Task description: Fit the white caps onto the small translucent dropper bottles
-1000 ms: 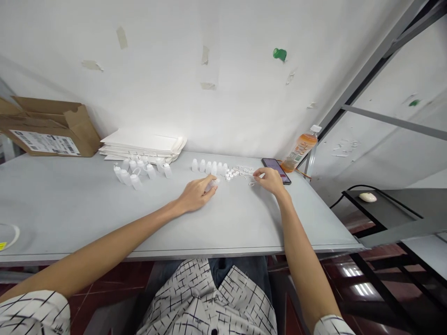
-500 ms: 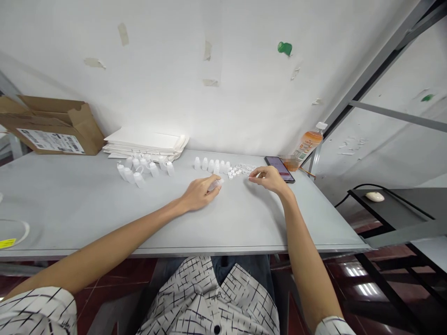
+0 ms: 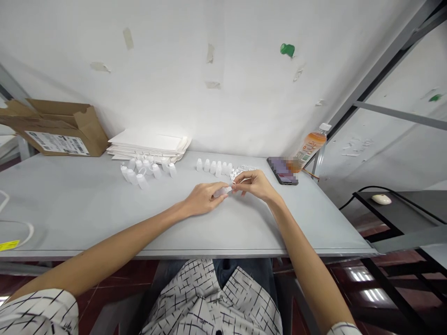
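Observation:
My left hand (image 3: 206, 198) is wrapped round a small translucent bottle (image 3: 220, 191), whose neck points right. At that neck, my right hand (image 3: 252, 184) pinches something small and white, too small to name with certainty. Just behind my hands stands a row of small uncapped bottles (image 3: 218, 169). White caps and ring pieces (image 3: 244, 169) lie in a pile beside the row, partly hidden by my right hand. Farther left, several bottles with caps fitted (image 3: 141, 180) form a loose group, some of them tilted.
A cardboard box (image 3: 66, 130) and a stack of white sheets (image 3: 148, 143) sit at the back left of the grey table (image 3: 104, 218). At the back right are a phone (image 3: 281, 170) and an orange drink bottle (image 3: 310, 145).
My right hand has moved left from beside the phone and now meets the bottle in my left hand. The left hand has shifted slightly right and turned the bottle's neck rightward.

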`<state>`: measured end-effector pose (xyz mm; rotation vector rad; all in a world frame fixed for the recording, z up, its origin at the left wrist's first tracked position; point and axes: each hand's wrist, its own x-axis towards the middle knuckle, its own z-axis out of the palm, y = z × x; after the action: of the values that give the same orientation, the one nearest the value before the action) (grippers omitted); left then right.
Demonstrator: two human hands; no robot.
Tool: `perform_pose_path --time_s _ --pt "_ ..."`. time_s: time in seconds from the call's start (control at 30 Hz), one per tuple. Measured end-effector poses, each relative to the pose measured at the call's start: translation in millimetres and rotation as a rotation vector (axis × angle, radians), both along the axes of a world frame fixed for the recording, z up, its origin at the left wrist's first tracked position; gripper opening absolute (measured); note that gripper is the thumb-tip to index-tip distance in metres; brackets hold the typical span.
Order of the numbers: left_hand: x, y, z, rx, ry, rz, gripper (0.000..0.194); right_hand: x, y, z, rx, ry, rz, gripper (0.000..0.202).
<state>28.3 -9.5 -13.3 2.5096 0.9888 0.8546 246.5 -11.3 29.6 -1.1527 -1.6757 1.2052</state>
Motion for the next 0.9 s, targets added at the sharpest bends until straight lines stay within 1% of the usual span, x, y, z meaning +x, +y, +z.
perform_pose_path --time_s 0.23,0.47,0.63,0.9 --pt "0.0 -0.1 1.6 0.018 -0.009 0.057 0.034 -3.7 -3.3 -3.1 0.057 -0.022 0.012 0.027" --pt "0.2 1.3 2.0 0.032 -0.002 0.100 0.033 -7.5 -5.3 -1.7 0.111 -0.008 0.015 0.031" --pt "-0.4 1.9 -1.5 0.091 0.027 0.089 0.034 -8.6 -3.4 -5.1 0.141 -0.042 -0.033 0.030" --pt "-1.2 2.1 -1.9 0.117 0.046 0.069 0.034 -5.7 -2.4 -4.5 0.116 -0.020 -0.020 0.029"
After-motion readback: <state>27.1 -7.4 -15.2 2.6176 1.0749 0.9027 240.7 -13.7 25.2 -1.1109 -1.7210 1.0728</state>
